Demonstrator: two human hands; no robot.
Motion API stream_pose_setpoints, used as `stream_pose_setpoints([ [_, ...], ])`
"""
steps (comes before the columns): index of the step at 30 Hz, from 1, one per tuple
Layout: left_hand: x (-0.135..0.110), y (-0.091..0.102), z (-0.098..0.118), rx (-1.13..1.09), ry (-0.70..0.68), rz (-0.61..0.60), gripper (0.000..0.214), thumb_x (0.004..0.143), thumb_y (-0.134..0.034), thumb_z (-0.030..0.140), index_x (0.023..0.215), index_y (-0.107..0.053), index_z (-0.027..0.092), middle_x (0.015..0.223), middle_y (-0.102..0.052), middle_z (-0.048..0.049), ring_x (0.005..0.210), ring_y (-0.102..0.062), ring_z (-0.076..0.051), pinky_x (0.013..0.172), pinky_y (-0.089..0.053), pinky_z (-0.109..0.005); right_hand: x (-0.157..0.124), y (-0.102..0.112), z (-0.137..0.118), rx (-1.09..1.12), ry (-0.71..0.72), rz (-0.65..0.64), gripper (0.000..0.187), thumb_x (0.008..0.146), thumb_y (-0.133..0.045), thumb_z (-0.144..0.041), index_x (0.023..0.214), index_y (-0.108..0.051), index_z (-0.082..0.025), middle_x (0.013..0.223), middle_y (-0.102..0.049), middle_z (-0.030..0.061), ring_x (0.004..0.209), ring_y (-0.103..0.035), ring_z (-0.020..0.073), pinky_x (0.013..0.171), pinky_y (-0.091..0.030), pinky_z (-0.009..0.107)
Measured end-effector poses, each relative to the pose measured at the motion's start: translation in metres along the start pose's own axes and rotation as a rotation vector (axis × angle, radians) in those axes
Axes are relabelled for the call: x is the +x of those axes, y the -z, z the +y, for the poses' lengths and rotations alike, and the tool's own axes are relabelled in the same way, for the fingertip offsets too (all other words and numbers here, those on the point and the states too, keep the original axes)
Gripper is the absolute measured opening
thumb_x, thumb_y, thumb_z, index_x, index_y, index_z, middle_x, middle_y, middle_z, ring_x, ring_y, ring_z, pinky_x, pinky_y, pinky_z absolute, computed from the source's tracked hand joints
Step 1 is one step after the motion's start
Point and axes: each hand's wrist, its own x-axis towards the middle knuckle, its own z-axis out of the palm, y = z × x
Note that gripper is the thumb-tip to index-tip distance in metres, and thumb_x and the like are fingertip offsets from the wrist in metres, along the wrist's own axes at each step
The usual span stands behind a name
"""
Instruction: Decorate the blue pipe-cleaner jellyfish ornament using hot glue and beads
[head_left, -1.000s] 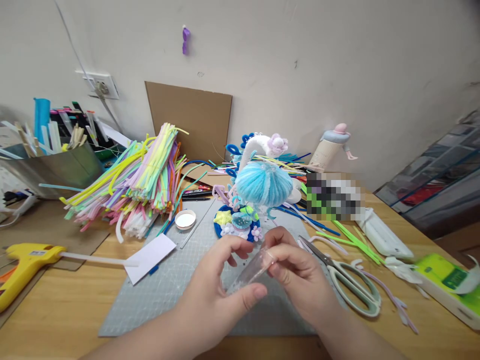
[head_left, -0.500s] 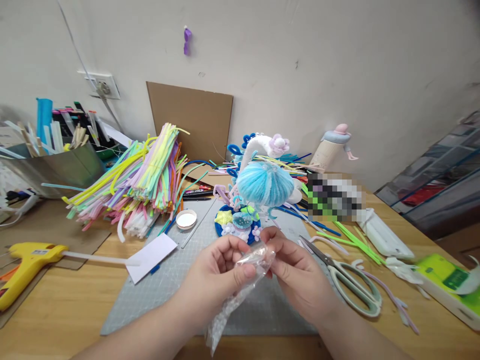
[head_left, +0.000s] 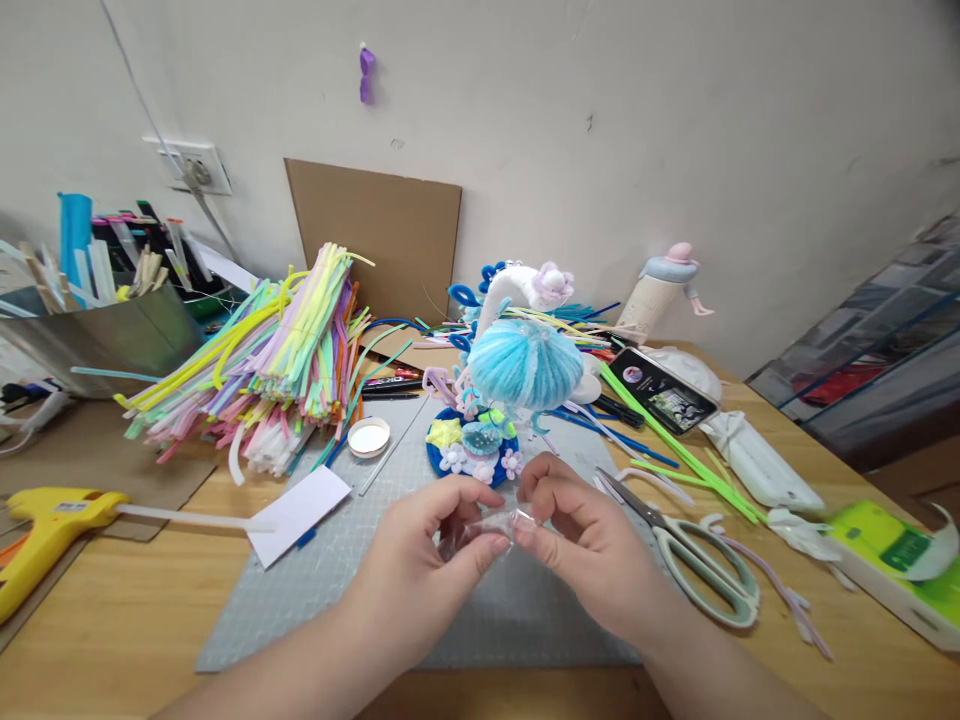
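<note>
Between my two hands is a crinkled clear plastic bag, mostly covered by the fingers. My left hand is closed around it, thumb pressed on the near side. The fingertips of my right hand pinch the bag's right end. What the bag holds is hidden. Just beyond the hands stands a pipe-cleaner lamp-like ornament with a fluffy light-blue shade hanging from a white curved stem. Its dark-blue base carries a yellow star, a shell and small flowers. Beneath the hands lies a grey cutting mat.
Scissors lie right of my right hand, near green pipe cleaners and a phone. On the left are a yellow glue gun, a white card, bundled pipe cleaners and a small round lid.
The bag's long end, which hung down toward me, is now gathered up inside my left hand. Both hands stay close together. The view has shifted slightly.
</note>
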Motion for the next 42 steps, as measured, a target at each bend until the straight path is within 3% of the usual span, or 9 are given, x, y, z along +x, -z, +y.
stream_pose_setpoints([
  [7,-0.003,0.002,0.002,0.091,-0.233,0.019,0.019,0.080,-0.058,0.021,0.099,-0.059,0.022,0.098,-0.060,-0.0046,0.092,-0.053,-0.017,0.081,-0.043,-0.030,-0.004,-0.007,0.003,-0.065,0.090,0.002,0.020,0.078,-0.063,-0.022,0.066,-0.046,-0.021,0.080,-0.048,0.0005,0.077,-0.050,0.0167,0.070,-0.041,0.029],
  [14,-0.003,-0.001,0.001,0.125,-0.209,0.004,0.009,0.080,-0.061,0.027,0.083,-0.059,0.019,0.081,-0.056,-0.0016,0.073,-0.048,-0.014,0.064,-0.039,-0.025,-0.009,-0.018,0.004,-0.170,0.191,0.070,0.017,0.075,-0.059,-0.011,0.067,-0.048,-0.020,0.078,-0.046,-0.0007,0.074,-0.048,0.0150,0.066,-0.038,0.027],
  [20,0.002,0.001,-0.001,0.069,-0.186,0.025,0.020,0.084,-0.056,0.032,0.071,-0.060,0.017,0.070,-0.054,-0.0008,0.067,-0.048,-0.013,0.061,-0.038,-0.024,-0.004,-0.011,-0.004,0.078,-0.035,-0.051,0.020,0.081,-0.058,-0.027,0.064,-0.053,-0.019,0.076,-0.049,0.0007,0.073,-0.048,0.0158,0.066,-0.039,0.028],
  [25,0.002,0.002,-0.003,0.063,-0.178,0.006,0.027,0.088,-0.050,0.032,0.067,-0.058,0.017,0.066,-0.053,-0.0006,0.064,-0.049,-0.012,0.060,-0.037,-0.025,-0.002,-0.011,-0.001,0.505,-0.313,-0.139,0.024,0.076,-0.064,-0.033,0.059,-0.058,-0.017,0.073,-0.049,-0.0002,0.061,-0.043,0.0113,0.056,-0.034,0.025],
  [28,0.002,0.001,-0.004,0.078,-0.165,-0.004,0.028,0.089,-0.048,0.032,0.067,-0.057,0.017,0.066,-0.054,-0.0005,0.064,-0.048,-0.012,0.060,-0.037,-0.025,-0.001,-0.013,0.000,0.624,-0.403,-0.164,0.021,0.073,-0.068,-0.032,0.062,-0.060,-0.016,0.072,-0.050,-0.0009,0.056,-0.040,0.0084,0.052,-0.030,0.023],
  [31,0.001,0.000,-0.003,0.082,-0.211,0.053,0.016,0.087,-0.052,0.030,0.078,-0.058,0.018,0.072,-0.054,-0.0002,0.065,-0.049,-0.012,0.060,-0.039,-0.024,-0.001,-0.014,0.000,0.672,-0.431,-0.129,0.022,0.070,-0.073,-0.032,0.064,-0.057,-0.017,0.067,-0.048,-0.0030,0.055,-0.038,0.0080,0.052,-0.029,0.022],
  [33,0.000,0.000,-0.003,0.118,-0.329,0.091,0.007,0.084,-0.058,0.025,0.088,-0.058,0.019,0.081,-0.055,-0.0011,0.071,-0.051,-0.012,0.063,-0.042,-0.024,-0.001,-0.015,0.000,0.692,-0.447,-0.104,0.023,0.067,-0.075,-0.030,0.067,-0.056,-0.017,0.067,-0.047,-0.0035,0.055,-0.038,0.0082,0.052,-0.030,0.023],
  [37,-0.002,0.004,-0.003,0.316,-0.590,0.007,0.023,0.083,-0.056,0.010,0.101,-0.058,0.023,0.094,-0.057,-0.0037,0.087,-0.054,-0.013,0.076,-0.044,-0.024,-0.002,-0.015,0.000,0.641,-0.381,-0.095,0.019,0.072,-0.069,-0.030,0.065,-0.058,-0.017,0.070,-0.049,-0.0012,0.058,-0.040,0.0100,0.055,-0.032,0.025],
  [42,0.002,0.012,-0.001,0.556,-0.629,-0.007,0.020,0.085,-0.053,0.011,0.099,-0.059,0.023,0.097,-0.059,-0.0047,0.086,-0.054,-0.014,0.075,-0.042,-0.026,-0.002,-0.011,-0.004,0.471,-0.319,-0.062,0.022,0.075,-0.063,-0.031,0.059,-0.059,-0.017,0.076,-0.050,0.0006,0.061,-0.042,0.0111,0.055,-0.033,0.025],
])
